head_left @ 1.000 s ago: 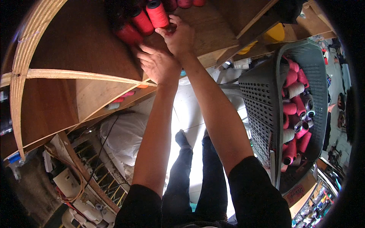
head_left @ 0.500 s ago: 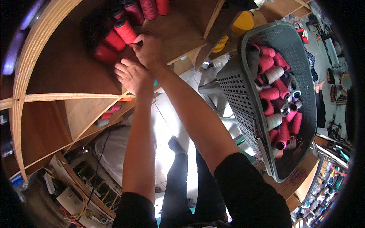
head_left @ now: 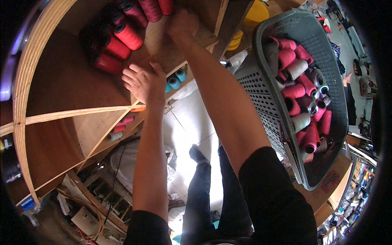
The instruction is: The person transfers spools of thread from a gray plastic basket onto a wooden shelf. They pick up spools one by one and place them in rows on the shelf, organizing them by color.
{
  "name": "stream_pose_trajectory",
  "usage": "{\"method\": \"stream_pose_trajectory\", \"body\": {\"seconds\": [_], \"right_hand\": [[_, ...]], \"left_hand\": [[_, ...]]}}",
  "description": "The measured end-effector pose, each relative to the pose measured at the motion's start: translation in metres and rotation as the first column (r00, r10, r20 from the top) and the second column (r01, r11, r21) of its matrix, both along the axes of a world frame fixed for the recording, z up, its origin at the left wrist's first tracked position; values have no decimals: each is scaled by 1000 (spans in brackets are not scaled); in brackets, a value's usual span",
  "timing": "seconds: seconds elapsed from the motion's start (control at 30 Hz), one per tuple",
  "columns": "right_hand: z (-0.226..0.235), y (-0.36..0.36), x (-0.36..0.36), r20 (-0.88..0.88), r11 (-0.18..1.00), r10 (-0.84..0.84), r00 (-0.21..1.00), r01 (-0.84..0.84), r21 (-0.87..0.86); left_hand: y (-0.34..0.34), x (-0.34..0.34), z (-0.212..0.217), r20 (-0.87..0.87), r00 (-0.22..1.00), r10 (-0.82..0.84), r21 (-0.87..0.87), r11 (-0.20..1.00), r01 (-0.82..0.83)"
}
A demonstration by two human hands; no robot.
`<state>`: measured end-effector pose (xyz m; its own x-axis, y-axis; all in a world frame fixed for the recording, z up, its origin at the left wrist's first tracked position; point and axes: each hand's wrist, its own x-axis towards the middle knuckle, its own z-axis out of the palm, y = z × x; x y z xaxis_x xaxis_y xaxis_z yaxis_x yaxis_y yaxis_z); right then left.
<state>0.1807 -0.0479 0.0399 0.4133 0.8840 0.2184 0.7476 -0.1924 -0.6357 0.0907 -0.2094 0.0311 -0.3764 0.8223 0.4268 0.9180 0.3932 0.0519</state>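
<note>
Red and dark red thread spools stand close together in a wooden shelf compartment; a bright red spool (head_left: pixel 128 36) is foremost, with another red spool (head_left: pixel 117 47) beside it. My left hand (head_left: pixel 145 83) lies on the compartment's front edge, fingers stretched out, holding nothing and apart from the spools. Deeper in the shelf, my right hand (head_left: pixel 182 27) is close to the rightmost red spool (head_left: pixel 165 6). Its fingers are dim and smeared, so whether it touches or holds anything does not show.
To the right, a grey perforated basket (head_left: pixel 261 61) holds many pink, red, white and grey spools. Light blue spools (head_left: pixel 174 83) are in the compartment beneath my forearms. A wooden divider (head_left: pixel 81 112) crosses the left side. A cardboard box (head_left: pixel 330 183) sits under the basket.
My right hand has left the front red spool and moved right and farther along the shelf. My left hand stays on the shelf edge, and the view has shifted slightly.
</note>
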Motion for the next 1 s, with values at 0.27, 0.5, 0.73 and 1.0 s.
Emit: {"method": "stream_pose_trajectory", "body": {"seconds": [0.27,0.5,0.73,1.0], "right_hand": [[8,-2,1,143,969,222,965,-201,-146],[31,-76,-15,278,866,422,863,-475,159],[134,-234,35,338,269,885,319,-945,186],[182,-385,290,234,541,841,487,-753,-375]], "left_hand": [[1,4,1,-86,995,-45,40,998,49],[2,-9,-11,-189,979,-75,-63,996,64],[2,-15,-3,-121,992,35,-124,991,-50],[6,-44,-26,-151,953,-263,112,953,281]]}}
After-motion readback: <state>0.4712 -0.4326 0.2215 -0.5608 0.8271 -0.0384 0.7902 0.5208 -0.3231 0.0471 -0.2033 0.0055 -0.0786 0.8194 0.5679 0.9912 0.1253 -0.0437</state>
